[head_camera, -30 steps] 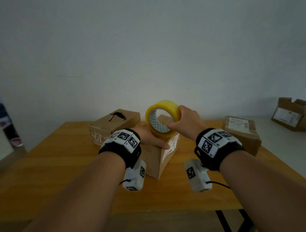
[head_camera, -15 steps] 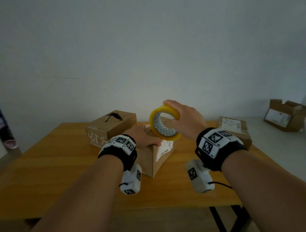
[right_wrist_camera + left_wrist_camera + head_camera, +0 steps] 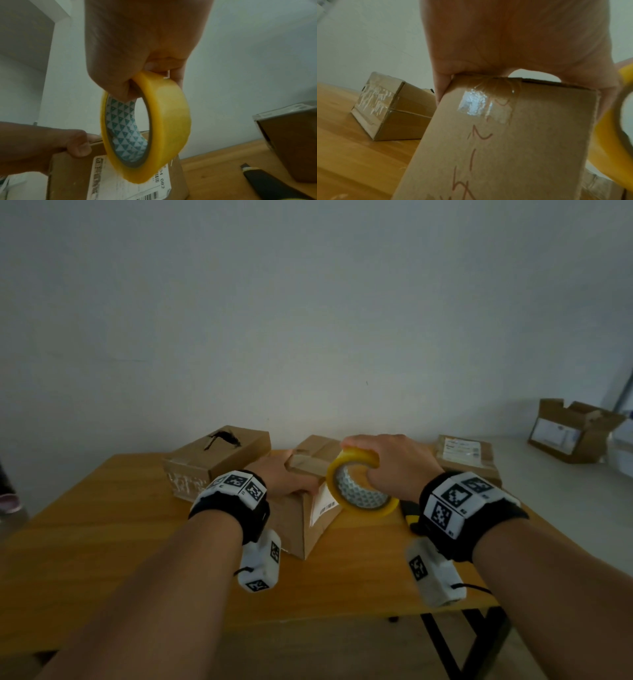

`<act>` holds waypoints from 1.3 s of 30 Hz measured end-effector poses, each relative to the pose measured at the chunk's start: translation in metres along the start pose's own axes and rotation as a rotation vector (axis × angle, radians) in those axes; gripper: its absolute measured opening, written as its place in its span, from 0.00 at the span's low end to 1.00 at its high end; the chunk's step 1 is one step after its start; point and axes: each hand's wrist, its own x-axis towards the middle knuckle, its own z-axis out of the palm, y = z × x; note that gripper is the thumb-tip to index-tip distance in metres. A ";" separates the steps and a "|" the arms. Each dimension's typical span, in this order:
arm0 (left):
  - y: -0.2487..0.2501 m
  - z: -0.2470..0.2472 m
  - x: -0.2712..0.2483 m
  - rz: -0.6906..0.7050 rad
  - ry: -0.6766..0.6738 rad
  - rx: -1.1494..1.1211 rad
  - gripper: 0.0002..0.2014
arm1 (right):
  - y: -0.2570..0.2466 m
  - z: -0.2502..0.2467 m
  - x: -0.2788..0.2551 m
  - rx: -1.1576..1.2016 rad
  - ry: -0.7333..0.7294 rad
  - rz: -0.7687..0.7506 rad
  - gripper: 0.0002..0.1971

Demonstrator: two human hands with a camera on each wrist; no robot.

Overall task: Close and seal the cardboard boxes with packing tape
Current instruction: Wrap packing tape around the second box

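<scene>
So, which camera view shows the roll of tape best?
The right wrist view: the tape roll fills the middle, with its patterned core and the right hand gripping its top. The head view shows the tape roll smaller and partly covered by that hand. The left wrist view shows only its yellow edge.

**Yellow tape, brown boxes, honey-toned table**

The tape roll (image 3: 359, 484) is showing a translucent yellow band, and its inner core (image 3: 126, 129) is carrying a white-and-teal triangle pattern. The middle box (image 3: 301, 522) is looking plain brown, with red scribbled marks (image 3: 476, 136) on one side and a white label (image 3: 130, 180) printed in black bars and digits. The left box (image 3: 219, 460) is wearing a black scrawl on its brown top. The table (image 3: 102, 542) is glowing orange-brown. Both wristbands (image 3: 236, 498) are displaying black-and-white square marker patterns. The wall (image 3: 308, 320) is reading pale grey.
</scene>
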 end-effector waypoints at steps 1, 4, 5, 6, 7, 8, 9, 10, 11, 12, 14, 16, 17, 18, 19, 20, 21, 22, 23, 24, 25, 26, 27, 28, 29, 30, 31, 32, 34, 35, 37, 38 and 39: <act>0.000 0.000 0.000 0.007 0.001 -0.010 0.51 | 0.001 0.000 -0.001 -0.027 -0.012 -0.004 0.29; 0.001 -0.001 0.000 0.009 -0.005 -0.019 0.50 | 0.003 0.002 -0.001 -0.086 -0.045 -0.022 0.29; 0.001 -0.001 0.000 0.010 -0.004 -0.019 0.53 | 0.004 0.003 -0.002 -0.106 -0.051 -0.033 0.29; 0.001 -0.001 -0.001 0.006 -0.009 -0.018 0.55 | 0.003 0.004 -0.001 -0.126 -0.055 -0.045 0.29; 0.001 -0.002 -0.003 0.008 -0.013 -0.016 0.57 | 0.003 0.005 -0.001 -0.147 -0.060 -0.054 0.29; 0.001 -0.002 -0.004 0.005 -0.016 -0.018 0.58 | 0.002 0.006 -0.001 -0.169 -0.063 -0.062 0.29; 0.001 -0.002 -0.006 0.006 -0.015 -0.022 0.58 | 0.001 0.008 -0.001 -0.189 -0.063 -0.069 0.29; 0.002 -0.002 -0.007 0.011 -0.012 -0.022 0.58 | 0.000 0.010 -0.001 -0.205 -0.061 -0.075 0.29; 0.003 -0.003 -0.008 0.021 -0.007 -0.020 0.59 | -0.001 0.013 -0.001 -0.218 -0.059 -0.080 0.29; 0.003 -0.002 -0.009 0.024 -0.002 -0.019 0.58 | -0.002 0.017 -0.001 -0.229 -0.059 -0.084 0.29; 0.004 -0.002 -0.012 0.026 0.004 -0.010 0.59 | -0.003 0.027 0.001 -0.245 -0.068 -0.085 0.30; 0.004 -0.003 -0.012 0.028 0.003 0.001 0.64 | -0.004 0.036 0.004 -0.246 -0.084 -0.071 0.32; 0.005 -0.002 -0.013 0.030 0.000 0.005 0.65 | -0.003 0.039 0.005 -0.238 -0.092 -0.059 0.33; 0.005 -0.002 -0.012 0.030 -0.001 0.009 0.66 | -0.003 0.043 0.006 -0.228 -0.097 -0.047 0.33; 0.005 -0.003 -0.012 0.026 -0.001 0.011 0.66 | -0.002 0.046 0.007 -0.218 -0.098 -0.034 0.33; 0.006 -0.003 -0.013 0.020 -0.002 0.015 0.66 | -0.001 0.049 0.007 -0.204 -0.092 -0.024 0.32; 0.007 -0.003 -0.013 0.014 -0.001 0.023 0.65 | 0.001 0.052 0.008 -0.187 -0.083 -0.016 0.30; 0.008 -0.002 -0.012 0.005 0.002 0.044 0.63 | 0.003 0.054 0.008 -0.170 -0.074 -0.009 0.28; 0.009 -0.002 -0.010 -0.005 0.011 0.073 0.60 | 0.004 0.056 0.009 -0.160 -0.067 -0.003 0.27; 0.010 -0.001 -0.009 -0.020 0.026 0.104 0.55 | 0.006 0.057 0.009 -0.154 -0.064 0.001 0.25; 0.011 0.000 -0.008 -0.033 0.042 0.137 0.52 | 0.007 0.057 0.009 -0.152 -0.064 0.002 0.24; 0.013 0.001 -0.008 -0.043 0.057 0.160 0.50 | 0.008 0.058 0.009 -0.153 -0.065 0.002 0.23; 0.015 0.002 -0.007 -0.051 0.069 0.176 0.50 | 0.008 0.058 0.009 -0.156 -0.067 0.002 0.22; 0.017 0.004 -0.008 -0.056 0.080 0.185 0.51 | 0.009 0.058 0.009 -0.158 -0.072 0.002 0.22; 0.019 0.005 -0.008 -0.059 0.088 0.191 0.51 | 0.009 0.058 0.008 -0.157 -0.075 0.003 0.22; 0.022 0.006 -0.009 -0.062 0.094 0.194 0.50 | 0.009 0.059 0.008 -0.158 -0.076 0.004 0.22; 0.025 0.006 -0.008 -0.058 0.096 0.200 0.50 | 0.009 0.059 0.008 -0.165 -0.075 0.003 0.22; 0.028 0.004 -0.009 -0.050 0.093 0.216 0.49 | 0.009 0.059 0.007 -0.173 -0.075 0.001 0.21; 0.031 0.002 -0.011 -0.040 0.077 0.255 0.47 | 0.009 0.058 0.006 -0.183 -0.075 0.002 0.20; 0.031 0.001 -0.010 -0.040 0.056 0.268 0.46 | 0.009 0.056 0.006 -0.186 -0.076 0.002 0.20; 0.030 -0.003 -0.008 -0.036 -0.014 0.266 0.44 | 0.009 0.048 0.007 -0.196 -0.073 -0.011 0.22; 0.030 -0.006 -0.009 -0.024 -0.050 0.250 0.43 | 0.009 0.043 0.008 -0.199 -0.064 -0.019 0.23; 0.028 -0.010 -0.006 -0.010 -0.070 0.211 0.41 | 0.008 0.036 0.010 -0.197 -0.049 -0.020 0.23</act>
